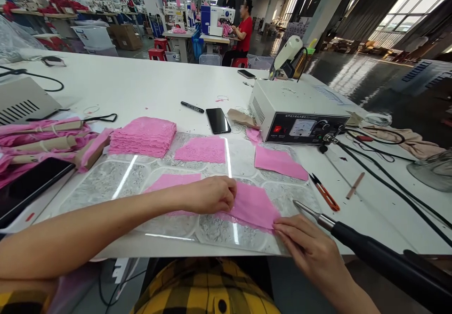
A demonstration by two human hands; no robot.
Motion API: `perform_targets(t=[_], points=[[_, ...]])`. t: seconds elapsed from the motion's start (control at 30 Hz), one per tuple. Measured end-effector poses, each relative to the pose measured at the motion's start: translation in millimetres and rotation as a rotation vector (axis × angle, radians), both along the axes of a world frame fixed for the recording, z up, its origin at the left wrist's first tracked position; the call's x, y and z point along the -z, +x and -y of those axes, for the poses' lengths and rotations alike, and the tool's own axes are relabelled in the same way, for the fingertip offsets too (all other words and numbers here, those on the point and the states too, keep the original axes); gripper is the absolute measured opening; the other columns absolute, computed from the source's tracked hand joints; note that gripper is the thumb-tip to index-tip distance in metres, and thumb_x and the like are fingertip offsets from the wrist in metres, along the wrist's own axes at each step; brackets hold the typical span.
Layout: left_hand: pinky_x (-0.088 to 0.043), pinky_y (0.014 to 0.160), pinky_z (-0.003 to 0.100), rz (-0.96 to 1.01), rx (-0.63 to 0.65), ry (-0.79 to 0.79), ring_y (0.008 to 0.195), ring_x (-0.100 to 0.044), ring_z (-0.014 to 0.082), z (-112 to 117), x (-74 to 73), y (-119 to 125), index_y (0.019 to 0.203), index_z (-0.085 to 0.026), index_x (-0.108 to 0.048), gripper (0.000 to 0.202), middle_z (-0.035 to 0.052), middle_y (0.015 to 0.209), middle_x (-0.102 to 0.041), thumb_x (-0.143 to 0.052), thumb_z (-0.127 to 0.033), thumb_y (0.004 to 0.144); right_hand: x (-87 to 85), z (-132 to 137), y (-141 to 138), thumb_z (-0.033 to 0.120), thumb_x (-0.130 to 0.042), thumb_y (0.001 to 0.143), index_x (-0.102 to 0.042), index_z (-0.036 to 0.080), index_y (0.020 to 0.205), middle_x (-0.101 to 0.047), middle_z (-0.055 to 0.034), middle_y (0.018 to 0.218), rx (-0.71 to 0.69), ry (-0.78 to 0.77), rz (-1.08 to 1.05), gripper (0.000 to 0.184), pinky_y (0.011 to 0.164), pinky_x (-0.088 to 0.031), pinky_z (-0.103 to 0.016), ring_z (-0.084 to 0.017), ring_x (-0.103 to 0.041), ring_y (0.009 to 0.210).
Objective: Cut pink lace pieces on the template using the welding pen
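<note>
A pink fabric piece lies on the clear mat in front of me, with another layer showing along its lower edge. My left hand reaches across with bent fingers pinching its left part. At the right corner, my right hand grips the edge between its fingertips. Right beside that hand is a pen-like tool with a black handle and pointed metal tip; whether the hand touches it I cannot tell. Under my left forearm lies more pink fabric, partly covered. Behind are a lace-edged piece and a plain one.
A thick pink stack stands back left, near a black phone. Another phone and a marker lie mid-table. At right are a metal control box, orange thread snips and black cables. Two people are in the background.
</note>
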State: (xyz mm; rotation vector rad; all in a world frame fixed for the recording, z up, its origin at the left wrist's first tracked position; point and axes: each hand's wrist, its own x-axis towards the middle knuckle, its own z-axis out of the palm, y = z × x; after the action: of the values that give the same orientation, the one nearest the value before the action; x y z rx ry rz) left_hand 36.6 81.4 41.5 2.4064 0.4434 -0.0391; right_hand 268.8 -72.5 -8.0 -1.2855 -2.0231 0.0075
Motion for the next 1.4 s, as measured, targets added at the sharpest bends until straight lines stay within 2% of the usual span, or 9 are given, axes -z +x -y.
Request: perform_targets(t=[0.57,0.87,1.03,1.07,1.13,1.2,1.23,1.3,1.4], points=[[-0.044,0.080,0.024,-0.015,0.016,0.087,0.090,-0.060,0.0161,3.8,-2.4,-0.4,0.069,-0.014,-0.067,0.019,0.0044,0.099,-0.061,-0.059,0.000,0.077,-2.5,-0.9,0.6,0.010,-0.057,0.087,-0.066,0.020,0.090,-0.070,-0.0033,0.084,0.050,-0.088,-0.006,0.014,0.072,-0.058,-0.024,-0.013,-0.067,0.080],[-0.045,0.081,0.026,-0.065,0.047,0.088,0.096,-0.062,0.0179,4.1,-13.0,-5.2,0.083,-0.018,-0.072,0.033,0.0035,0.107,-0.065,-0.051,0.006,0.075,-3.9,-5.1,-0.8,0.007,-0.055,0.087,-0.063,0.017,0.100,-0.069,-0.0070,0.094,0.078,0.129,0.157,0.018,0.084,-0.055,-0.024,-0.014,-0.067,0.089],[-0.046,0.085,0.027,-0.046,-0.012,0.097,0.098,-0.063,0.0187,8.6,-19.5,0.6,0.097,-0.015,-0.070,0.016,0.0075,0.111,-0.065,-0.058,-0.012,0.088,-11.5,-8.8,-4.6,0.008,-0.056,0.087,-0.064,0.018,0.100,-0.068,-0.0071,0.099,0.101,0.172,0.217,0.018,0.084,-0.054,-0.024,-0.014,-0.067,0.091],[-0.046,0.084,0.028,-0.040,-0.032,0.103,0.099,-0.063,0.0200,10.0,-20.4,4.4,0.104,-0.014,-0.068,0.017,0.0087,0.112,-0.065,-0.061,-0.019,0.088,-14.6,-11.5,-7.1,0.008,-0.056,0.087,-0.064,0.018,0.100,-0.068,-0.0070,0.099,0.108,0.180,0.223,0.018,0.082,-0.054,-0.024,-0.014,-0.067,0.091],[-0.047,0.083,0.031,-0.026,-0.070,0.121,0.100,-0.063,0.0231,12.9,-20.7,14.2,0.120,-0.014,-0.061,0.040,0.0108,0.116,-0.063,-0.069,-0.031,0.084,-22.3,-19.6,-14.2,0.009,-0.058,0.087,-0.065,0.019,0.099,-0.067,-0.0063,0.097,0.108,0.190,0.222,0.017,0.076,-0.053,-0.022,-0.013,-0.066,0.087],[-0.047,0.082,0.033,0.009,-0.106,0.128,0.102,-0.062,0.0257,15.0,-19.1,25.4,0.133,-0.015,-0.050,0.062,0.0114,0.119,-0.063,-0.073,-0.034,0.078,-30.6,-31.5,-23.7,0.010,-0.058,0.087,-0.066,0.020,0.097,-0.066,-0.0045,0.090,0.093,0.205,0.208,0.016,0.068,-0.052,-0.021,-0.011,-0.065,0.079],[-0.047,0.081,0.033,0.033,-0.129,0.121,0.102,-0.063,0.0263,15.4,-17.8,30.6,0.136,-0.016,-0.047,0.066,0.0109,0.118,-0.063,-0.072,-0.031,0.077,-34.3,-38.5,-28.9,0.011,-0.058,0.087,-0.067,0.020,0.095,-0.065,-0.0035,0.087,0.080,0.221,0.197,0.015,0.066,-0.051,-0.020,-0.011,-0.064,0.077],[-0.048,0.075,0.030,0.074,-0.193,0.091,0.097,-0.064,0.0256,14.0,-14.7,38.0,0.130,-0.016,-0.052,0.056,0.0082,0.110,-0.068,-0.068,-0.022,0.076,-39.6,-52.6,-39.0,0.012,-0.057,0.088,-0.067,0.021,0.092,-0.065,-0.0022,0.083,0.046,0.260,0.170,0.014,0.065,-0.051,-0.020,-0.011,-0.064,0.075],[-0.045,0.063,0.027,0.087,-0.300,0.068,0.081,-0.066,0.0228,8.3,-9.8,38.4,0.101,-0.015,-0.068,0.029,0.0055,0.089,-0.072,-0.058,-0.009,0.075,-40.0,-67.5,-49.3,0.014,-0.054,0.090,-0.065,0.022,0.095,-0.068,-0.0027,0.087,0.012,0.254,0.133,0.015,0.070,-0.053,-0.023,-0.012,-0.066,0.078]])
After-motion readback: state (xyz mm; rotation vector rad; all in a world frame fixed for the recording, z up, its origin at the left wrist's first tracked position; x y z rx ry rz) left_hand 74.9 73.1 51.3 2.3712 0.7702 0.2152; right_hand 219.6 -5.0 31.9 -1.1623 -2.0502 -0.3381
